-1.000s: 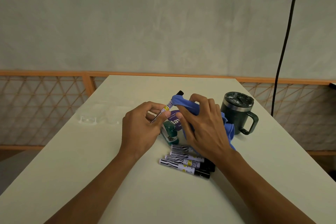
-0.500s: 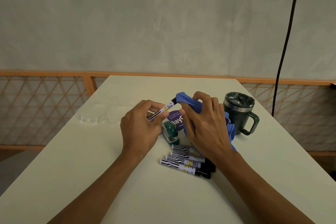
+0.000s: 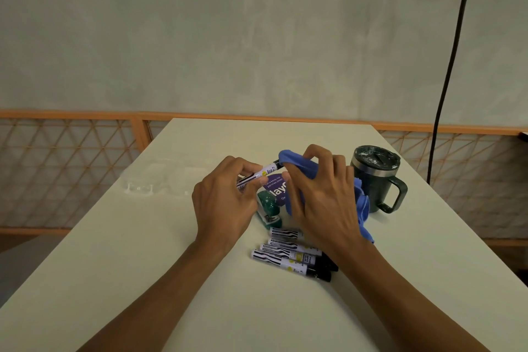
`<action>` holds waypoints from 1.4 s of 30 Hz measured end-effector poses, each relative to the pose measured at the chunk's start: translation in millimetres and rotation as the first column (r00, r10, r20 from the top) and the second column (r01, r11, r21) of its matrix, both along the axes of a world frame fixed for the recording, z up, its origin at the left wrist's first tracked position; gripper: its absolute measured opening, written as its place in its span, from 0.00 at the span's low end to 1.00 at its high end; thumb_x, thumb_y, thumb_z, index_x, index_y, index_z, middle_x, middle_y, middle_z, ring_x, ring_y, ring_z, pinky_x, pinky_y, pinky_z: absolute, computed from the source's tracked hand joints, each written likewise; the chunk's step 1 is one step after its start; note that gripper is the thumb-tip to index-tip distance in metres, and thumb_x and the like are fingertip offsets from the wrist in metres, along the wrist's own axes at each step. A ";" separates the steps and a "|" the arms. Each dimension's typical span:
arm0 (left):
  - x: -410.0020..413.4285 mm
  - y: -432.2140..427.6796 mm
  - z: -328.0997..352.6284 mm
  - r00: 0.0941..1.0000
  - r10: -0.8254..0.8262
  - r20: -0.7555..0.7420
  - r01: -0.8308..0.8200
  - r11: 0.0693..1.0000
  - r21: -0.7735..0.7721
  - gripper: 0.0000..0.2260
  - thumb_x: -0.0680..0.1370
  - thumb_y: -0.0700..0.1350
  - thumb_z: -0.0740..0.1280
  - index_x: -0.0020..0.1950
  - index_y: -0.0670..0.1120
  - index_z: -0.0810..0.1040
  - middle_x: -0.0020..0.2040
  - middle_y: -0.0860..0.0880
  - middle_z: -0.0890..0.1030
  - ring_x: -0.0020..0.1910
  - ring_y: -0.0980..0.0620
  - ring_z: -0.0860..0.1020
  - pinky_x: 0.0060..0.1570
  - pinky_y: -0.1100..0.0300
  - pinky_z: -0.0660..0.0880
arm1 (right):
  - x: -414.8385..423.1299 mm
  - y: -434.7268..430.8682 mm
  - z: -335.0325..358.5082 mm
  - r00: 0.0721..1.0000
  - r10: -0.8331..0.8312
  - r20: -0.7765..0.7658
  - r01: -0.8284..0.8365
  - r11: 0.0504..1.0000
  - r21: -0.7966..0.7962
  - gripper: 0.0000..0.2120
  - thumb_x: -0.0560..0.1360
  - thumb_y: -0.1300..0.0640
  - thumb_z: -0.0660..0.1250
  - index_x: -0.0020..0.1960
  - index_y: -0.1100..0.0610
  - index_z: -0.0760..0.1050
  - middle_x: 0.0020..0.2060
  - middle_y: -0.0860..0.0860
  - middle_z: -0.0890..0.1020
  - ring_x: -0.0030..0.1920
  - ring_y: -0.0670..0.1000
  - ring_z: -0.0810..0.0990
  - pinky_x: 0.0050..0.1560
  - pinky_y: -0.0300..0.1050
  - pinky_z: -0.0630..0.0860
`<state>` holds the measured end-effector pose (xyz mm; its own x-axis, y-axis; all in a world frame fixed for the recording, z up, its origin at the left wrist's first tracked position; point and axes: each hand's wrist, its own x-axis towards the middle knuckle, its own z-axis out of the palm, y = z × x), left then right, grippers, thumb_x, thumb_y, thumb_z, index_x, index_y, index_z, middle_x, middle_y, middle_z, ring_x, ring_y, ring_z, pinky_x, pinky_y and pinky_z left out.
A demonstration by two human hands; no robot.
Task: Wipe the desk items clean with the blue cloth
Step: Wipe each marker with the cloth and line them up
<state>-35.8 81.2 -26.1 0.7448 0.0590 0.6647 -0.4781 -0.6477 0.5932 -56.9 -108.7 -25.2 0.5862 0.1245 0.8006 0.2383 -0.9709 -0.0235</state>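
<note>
Mug [image 3: 371, 188] beside cloth [image 3: 298, 164], markers [image 3: 285, 254] nearby

blue cloth [image 3: 298, 165] slid outward, marker [image 3: 263, 174] tip covered

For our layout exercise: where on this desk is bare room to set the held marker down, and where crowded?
Bare: desk left of the left forearm; the far strip beyond the blue cloth; the near right, before the mug. Crowded: the centre, with loose markers, green item, purple card.

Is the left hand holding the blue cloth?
No, the left hand pinches a marker; the right hand grips the blue cloth.
</note>
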 end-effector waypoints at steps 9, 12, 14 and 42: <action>0.8 1.5 -6.7 0.998 -0.015 0.063 0.010 0.997 0.082 0.19 0.78 0.64 0.68 0.55 0.50 0.85 0.53 0.54 0.86 0.47 0.52 0.85 0.37 0.66 0.76 | 3.7 -6.2 4.6 1.000 0.015 0.002 -0.015 0.998 0.059 0.12 0.87 0.51 0.60 0.56 0.52 0.82 0.65 0.55 0.73 0.56 0.56 0.72 0.54 0.53 0.66; 0.3 1.4 -6.9 0.995 -0.045 0.094 0.041 0.998 0.045 0.17 0.80 0.62 0.70 0.55 0.49 0.84 0.53 0.55 0.86 0.49 0.54 0.85 0.36 0.61 0.80 | 5.9 -13.9 3.9 1.000 0.014 0.014 -0.015 0.991 0.132 0.09 0.84 0.54 0.63 0.56 0.53 0.82 0.66 0.55 0.73 0.57 0.57 0.72 0.55 0.51 0.65; 0.5 3.2 -5.3 0.994 -0.066 0.088 0.067 0.998 -0.014 0.15 0.79 0.60 0.71 0.55 0.49 0.85 0.53 0.57 0.86 0.52 0.55 0.84 0.39 0.62 0.81 | 9.0 -19.8 1.9 0.999 0.049 -0.003 -0.047 0.975 0.215 0.09 0.83 0.58 0.65 0.60 0.54 0.82 0.66 0.54 0.72 0.58 0.56 0.73 0.57 0.55 0.70; 9.0 8.8 -9.8 0.958 -0.277 0.077 0.282 0.956 -0.074 0.08 0.79 0.50 0.75 0.54 0.47 0.86 0.50 0.56 0.84 0.52 0.55 0.84 0.43 0.57 0.82 | 7.4 -40.7 10.3 0.806 0.534 -0.257 -0.313 0.752 0.580 0.09 0.82 0.47 0.72 0.62 0.41 0.79 0.50 0.41 0.85 0.52 0.45 0.83 0.53 0.39 0.79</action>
